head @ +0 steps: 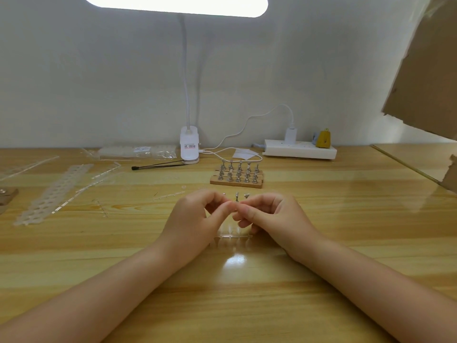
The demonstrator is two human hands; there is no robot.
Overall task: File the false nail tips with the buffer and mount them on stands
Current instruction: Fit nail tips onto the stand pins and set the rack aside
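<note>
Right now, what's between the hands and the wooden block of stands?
In the head view, a few loose metal stands stand between the hands and the wooden block.

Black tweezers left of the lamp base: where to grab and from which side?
Probably mid-shaft, from above, pinching across the width. The black tweezers lie flat on the table, long axis running left-right, joined end to the left, tips by the lamp base. The middle has open table front and back; the right end is crowded by the lamp.

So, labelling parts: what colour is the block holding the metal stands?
Light brown wood, seen in the head view: the block under the silver stands.
</note>
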